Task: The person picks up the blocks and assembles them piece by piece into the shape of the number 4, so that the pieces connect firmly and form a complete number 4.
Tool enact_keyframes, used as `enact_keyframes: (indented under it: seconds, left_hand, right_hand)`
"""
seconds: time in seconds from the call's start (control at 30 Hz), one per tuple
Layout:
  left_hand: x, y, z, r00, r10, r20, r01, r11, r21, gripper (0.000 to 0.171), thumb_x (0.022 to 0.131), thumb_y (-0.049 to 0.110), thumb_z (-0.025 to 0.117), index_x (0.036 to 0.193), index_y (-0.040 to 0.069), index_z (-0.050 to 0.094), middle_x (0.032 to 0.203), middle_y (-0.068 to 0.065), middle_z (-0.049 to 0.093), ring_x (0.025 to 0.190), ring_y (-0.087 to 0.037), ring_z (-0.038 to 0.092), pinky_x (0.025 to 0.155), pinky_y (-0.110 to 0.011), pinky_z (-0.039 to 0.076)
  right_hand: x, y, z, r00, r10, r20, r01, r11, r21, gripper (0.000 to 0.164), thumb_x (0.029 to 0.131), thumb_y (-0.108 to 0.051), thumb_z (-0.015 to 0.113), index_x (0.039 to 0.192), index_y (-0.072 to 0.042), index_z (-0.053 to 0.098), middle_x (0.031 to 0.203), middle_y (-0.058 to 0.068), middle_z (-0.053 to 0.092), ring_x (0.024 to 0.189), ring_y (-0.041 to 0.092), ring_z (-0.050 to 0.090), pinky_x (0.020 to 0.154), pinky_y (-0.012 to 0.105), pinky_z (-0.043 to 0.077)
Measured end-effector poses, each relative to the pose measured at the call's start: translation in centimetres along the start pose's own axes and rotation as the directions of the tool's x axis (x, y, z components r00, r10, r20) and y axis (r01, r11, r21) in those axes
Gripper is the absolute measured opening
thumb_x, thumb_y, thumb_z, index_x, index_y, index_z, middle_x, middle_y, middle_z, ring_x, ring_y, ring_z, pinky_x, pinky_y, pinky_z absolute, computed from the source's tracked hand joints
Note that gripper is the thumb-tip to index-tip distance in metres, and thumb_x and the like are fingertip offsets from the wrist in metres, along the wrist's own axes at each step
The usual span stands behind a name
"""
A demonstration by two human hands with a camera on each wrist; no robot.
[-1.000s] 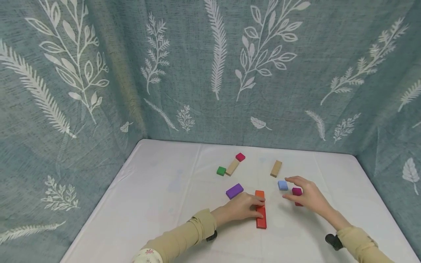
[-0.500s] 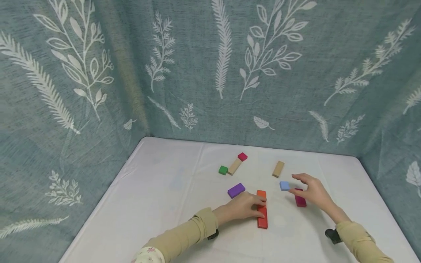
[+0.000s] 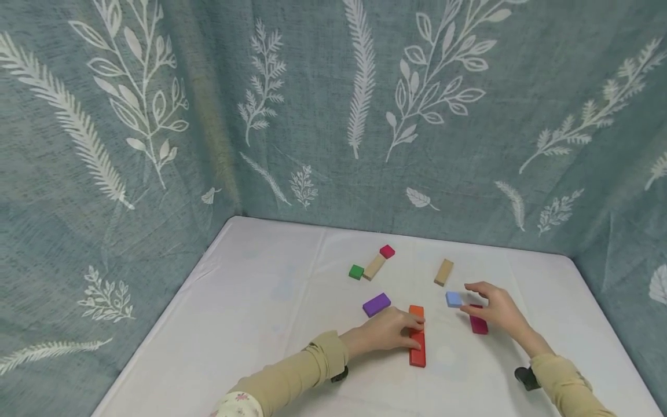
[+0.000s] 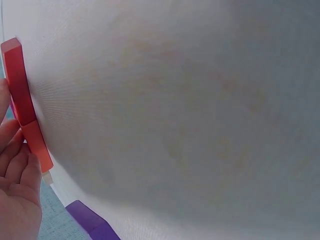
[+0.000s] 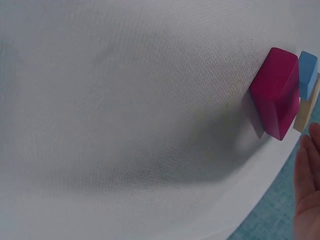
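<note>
Only head cam shows right hand (image 3: 496, 311) half-open, empty; left hand (image 3: 387, 329) touches red block (image 3: 417, 357), long axis near-to-far, can't tell grip.

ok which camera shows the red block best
The left wrist view: the red block appears larger there, with a long face in plain sight, though the left hand crowds one side. The head view shows it smaller, partly covered by that hand. The right wrist view doesn't show it.

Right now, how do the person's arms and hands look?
The left hand and right hand wear no gloves. Both sleeves are tan with gathered cuffs; white cloth with pink flowers borders the left one. Near each cuff is a black device.
</note>
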State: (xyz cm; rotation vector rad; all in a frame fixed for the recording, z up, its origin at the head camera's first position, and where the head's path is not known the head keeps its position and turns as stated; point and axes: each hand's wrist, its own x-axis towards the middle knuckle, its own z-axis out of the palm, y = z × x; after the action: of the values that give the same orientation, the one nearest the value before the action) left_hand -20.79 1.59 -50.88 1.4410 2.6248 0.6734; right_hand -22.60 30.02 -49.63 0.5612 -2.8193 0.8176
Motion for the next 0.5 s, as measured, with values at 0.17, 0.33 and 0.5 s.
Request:
enact_keyframes:
  seconds: [0.17, 0.33, 0.5]
  left_hand:
    - [0.00, 0.11, -0.01, 1.000, -0.002, 0.005, 0.002, 1.000, 0.007, 0.039, 0.086, 0.034, 0.068, 0.117, 0.010, 0.068, 0.123, 0.001, 0.066, 0.114, -0.006, 0.060, 0.096, -0.012, 0.044]
    - [0.05, 0.16, -0.10, 1.000, -0.007, 0.006, 0.007, 1.000, 0.004, 0.039, 0.086, 0.034, 0.068, 0.116, 0.010, 0.069, 0.123, 0.001, 0.066, 0.114, -0.006, 0.061, 0.096, -0.012, 0.044]
    - [0.08, 0.12, -0.20, 1.000, -0.006, -0.003, 0.006, 1.000, 0.008, 0.038, 0.085, 0.034, 0.069, 0.115, 0.010, 0.069, 0.122, 0.001, 0.066, 0.113, -0.006, 0.061, 0.095, -0.011, 0.044]
  right_hand:
    - [-0.03, 0.02, 0.27, 1.000, 0.002, 0.016, -0.002, 1.000, 0.018, 0.048, 0.073, -0.013, 0.080, 0.113, 0.009, 0.063, 0.108, 0.024, 0.066, 0.100, 0.040, 0.063, 0.083, 0.052, 0.052]
    - [0.13, -0.19, 0.33, 0.999, 0.020, 0.037, -0.021, 0.999, 0.025, 0.048, 0.074, -0.013, 0.080, 0.114, 0.008, 0.063, 0.110, 0.025, 0.065, 0.101, 0.041, 0.062, 0.083, 0.053, 0.052]
    - [0.37, -0.31, 0.39, 0.999, 0.017, 0.043, -0.018, 1.000, 0.017, 0.047, 0.074, -0.011, 0.079, 0.113, 0.008, 0.063, 0.109, 0.025, 0.065, 0.101, 0.041, 0.063, 0.083, 0.052, 0.053]
